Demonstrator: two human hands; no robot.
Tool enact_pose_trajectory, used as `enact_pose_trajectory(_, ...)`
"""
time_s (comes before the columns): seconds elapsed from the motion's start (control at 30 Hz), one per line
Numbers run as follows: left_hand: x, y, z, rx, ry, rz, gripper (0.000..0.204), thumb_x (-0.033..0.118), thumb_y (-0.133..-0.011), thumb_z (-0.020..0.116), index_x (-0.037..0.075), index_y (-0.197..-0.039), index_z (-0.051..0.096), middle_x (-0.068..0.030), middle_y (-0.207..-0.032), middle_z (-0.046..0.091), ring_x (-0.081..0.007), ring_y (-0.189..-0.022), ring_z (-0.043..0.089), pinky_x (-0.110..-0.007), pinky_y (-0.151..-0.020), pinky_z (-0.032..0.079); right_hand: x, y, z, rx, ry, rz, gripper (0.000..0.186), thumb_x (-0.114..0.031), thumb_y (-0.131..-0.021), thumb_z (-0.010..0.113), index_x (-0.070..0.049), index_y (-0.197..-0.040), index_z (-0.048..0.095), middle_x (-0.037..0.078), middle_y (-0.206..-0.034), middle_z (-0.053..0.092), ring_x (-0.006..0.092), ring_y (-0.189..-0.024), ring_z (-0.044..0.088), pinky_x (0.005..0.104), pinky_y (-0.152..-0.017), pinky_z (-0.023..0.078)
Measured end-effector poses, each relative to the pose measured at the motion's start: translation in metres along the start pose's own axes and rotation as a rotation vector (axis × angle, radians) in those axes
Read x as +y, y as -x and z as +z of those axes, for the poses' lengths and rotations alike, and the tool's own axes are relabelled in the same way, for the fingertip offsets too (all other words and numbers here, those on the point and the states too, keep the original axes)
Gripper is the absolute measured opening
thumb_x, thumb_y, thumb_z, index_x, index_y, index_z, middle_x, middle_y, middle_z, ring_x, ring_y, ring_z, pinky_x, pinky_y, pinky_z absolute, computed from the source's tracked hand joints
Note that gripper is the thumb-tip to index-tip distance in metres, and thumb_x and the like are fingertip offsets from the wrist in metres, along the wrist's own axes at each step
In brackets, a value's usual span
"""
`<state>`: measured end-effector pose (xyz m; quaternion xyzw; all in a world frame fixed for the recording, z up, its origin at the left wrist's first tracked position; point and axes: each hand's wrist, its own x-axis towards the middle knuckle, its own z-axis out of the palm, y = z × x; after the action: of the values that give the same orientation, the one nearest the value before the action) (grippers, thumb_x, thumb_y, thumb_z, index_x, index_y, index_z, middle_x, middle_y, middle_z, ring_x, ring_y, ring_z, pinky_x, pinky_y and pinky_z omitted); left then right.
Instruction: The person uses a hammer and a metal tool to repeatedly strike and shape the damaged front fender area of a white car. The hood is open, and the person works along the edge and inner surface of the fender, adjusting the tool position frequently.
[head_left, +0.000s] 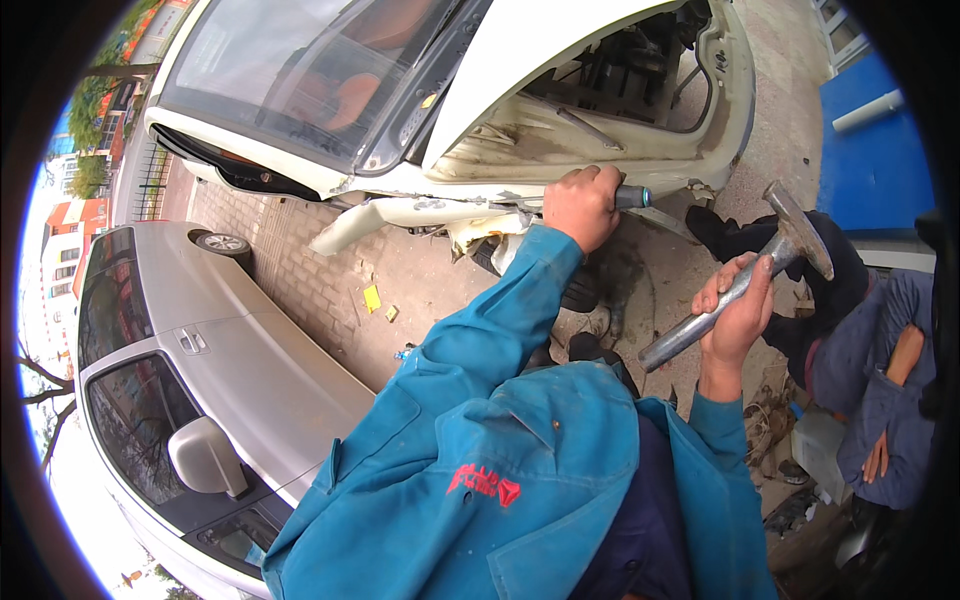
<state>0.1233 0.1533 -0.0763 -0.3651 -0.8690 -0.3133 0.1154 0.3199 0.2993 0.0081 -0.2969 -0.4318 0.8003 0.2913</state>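
Note:
My left hand [582, 205] is shut on a metal rod-like tool [632, 196] with a bluish end, pressed against the damaged front edge of a white car [480, 90] whose bumper and panels are off. My right hand [738, 310] grips the metal handle of a hammer [745, 275], raised to the right of the left hand, head up and apart from the car. Both sleeves are teal workwear. A torn white body strip [400, 215] hangs along the car's lower edge left of my left hand.
A silver car [210, 370] is parked close on the left, its mirror near my elbow. Another person in dark blue clothing [870, 370] crouches at the right. Brick paving [330, 280] carries yellow scraps; a blue wall [870, 150] stands at the upper right.

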Motion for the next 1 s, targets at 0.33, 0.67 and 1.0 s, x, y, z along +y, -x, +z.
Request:
enact_pose_trajectory(0.33, 0.001, 0.0, 0.001, -0.024, -0.017, -0.01, 0.027, 0.013, -0.077, 0.08, 0.017, -0.102, 0.073, -0.0098, -0.087, 0.073, -0.0377, -0.079, 0.074, -0.052, -0.067, 0.058, 0.0, -0.006, -0.005, -0.05, 0.086, 0.134, 0.042, -0.051, -0.117, 0.051, -0.01, -0.109, 0.052, 0.001, -0.078, 0.05, 0.0103, -0.05, 0.05, 0.0296, -0.044, 0.046)
enact_pose_trajectory(0.67, 0.0, -0.001, 0.007, -0.066, -0.075, 0.008, 0.027, 0.015, -0.075, 0.08, 0.012, -0.096, 0.063, -0.012, -0.086, 0.071, -0.0373, -0.082, 0.074, -0.052, -0.068, 0.06, 0.013, -0.008, 0.005, -0.181, 0.303, 0.219, 0.037, -0.043, -0.115, 0.057, -0.007, -0.108, 0.051, 0.002, -0.073, 0.052, 0.0109, -0.046, 0.051, 0.0295, -0.042, 0.047)
enact_pose_trajectory(1.0, -0.001, 0.0, 0.013, -0.122, -0.1, -0.009, 0.026, 0.015, -0.076, 0.079, 0.011, -0.095, 0.062, -0.0133, -0.086, 0.071, -0.0382, -0.082, 0.074, -0.052, -0.068, 0.06, 0.037, -0.004, -0.002, -0.246, 0.193, 0.439, 0.034, -0.042, -0.116, 0.055, -0.009, -0.108, 0.051, 0.001, -0.073, 0.051, 0.0099, -0.048, 0.051, 0.0302, -0.041, 0.047)
